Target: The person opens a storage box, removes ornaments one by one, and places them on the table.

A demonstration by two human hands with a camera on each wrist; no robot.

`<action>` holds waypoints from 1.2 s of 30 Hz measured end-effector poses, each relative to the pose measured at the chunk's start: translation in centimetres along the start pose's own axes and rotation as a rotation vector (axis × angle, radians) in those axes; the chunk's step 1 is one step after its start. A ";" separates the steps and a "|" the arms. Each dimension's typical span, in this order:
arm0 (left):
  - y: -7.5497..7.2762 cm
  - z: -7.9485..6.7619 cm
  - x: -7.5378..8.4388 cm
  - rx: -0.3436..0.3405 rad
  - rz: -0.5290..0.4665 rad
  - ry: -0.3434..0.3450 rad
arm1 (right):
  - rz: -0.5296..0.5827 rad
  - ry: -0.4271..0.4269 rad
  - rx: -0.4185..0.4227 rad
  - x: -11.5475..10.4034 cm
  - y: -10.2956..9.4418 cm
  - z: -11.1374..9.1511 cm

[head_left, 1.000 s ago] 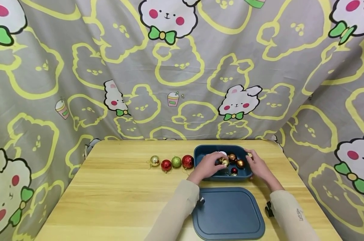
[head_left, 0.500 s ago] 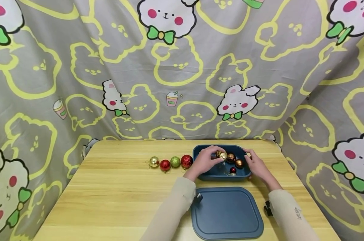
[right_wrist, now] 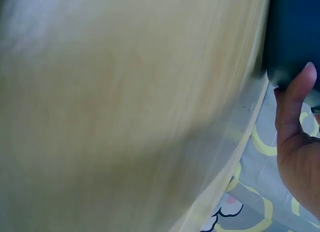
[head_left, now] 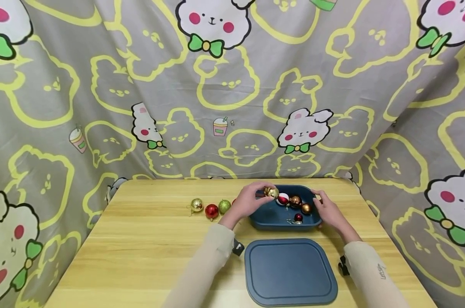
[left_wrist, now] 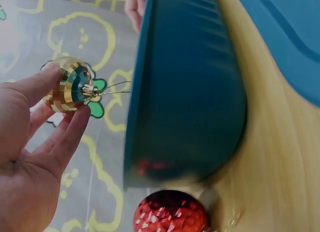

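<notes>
Your gold bauble [head_left: 271,193] is up over the far L part of the blue box [head_left: 282,227], at your L hand's [head_left: 249,201] fingertips; you pinch it btwn thumb & fingers, palm on the side away from the box's middle. The relation that counts, I'd judge: box to one side of that hand, the tabletop row to the other, w/ the box's L end wall btwn. Bauble's round, so no long axis; in the L wrist view its cap & cord loop point boxward, but can't tell if the cord touches the rim. Your R hand [head_left: 328,210] is farther off, holding the box's R end; some of its fingers are hidden. Box runs lengthwise L–R. Inside, toward the R: red-and-white bauble [head_left: 282,199], copper bauble [head_left: 295,201], orange-gold bauble [head_left: 306,208], small dark-red bauble [head_left: 298,217] nearer you. Just outside the L end, the red glitter bauble [left_wrist: 170,212], mostly behind your wrist in the head view; then green bauble [head_left: 224,207], shiny red bauble [head_left: 211,211], pale-gold bauble [head_left: 196,205] going L. The blue lid [head_left: 290,272] lies flat on your side of the box. All on a light wood table [head_left: 140,256], w/ a grey cartoon-print curtain [head_left: 232,100] behind & at both sides.
</notes>
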State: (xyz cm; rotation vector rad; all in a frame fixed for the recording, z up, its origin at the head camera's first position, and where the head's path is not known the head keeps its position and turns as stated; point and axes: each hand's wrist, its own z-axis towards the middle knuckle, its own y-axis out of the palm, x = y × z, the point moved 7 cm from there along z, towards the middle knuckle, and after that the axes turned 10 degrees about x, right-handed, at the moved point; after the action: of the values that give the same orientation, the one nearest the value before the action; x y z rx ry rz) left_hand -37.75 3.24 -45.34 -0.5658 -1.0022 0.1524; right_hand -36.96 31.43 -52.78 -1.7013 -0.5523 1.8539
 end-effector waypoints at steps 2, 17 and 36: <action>-0.6 -0.2 -0.1 0.007 0.003 -0.002 | 0.000 -0.001 -0.002 0.1 0.1 0.0; -7.2 -3.3 -1.9 0.069 -0.064 -0.019 | 0.018 -0.003 0.001 -0.2 0.0 -0.1; -17.7 -9.6 -7.1 0.291 0.033 -0.123 | 0.005 0.021 -0.019 0.1 0.4 -0.1</action>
State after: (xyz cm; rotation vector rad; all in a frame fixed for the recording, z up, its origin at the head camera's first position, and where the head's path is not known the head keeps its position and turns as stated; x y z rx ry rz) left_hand -36.02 -18.02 -45.48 -0.3101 -1.0676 0.3601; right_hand -36.90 31.21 -53.13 -1.7339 -0.5594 1.8375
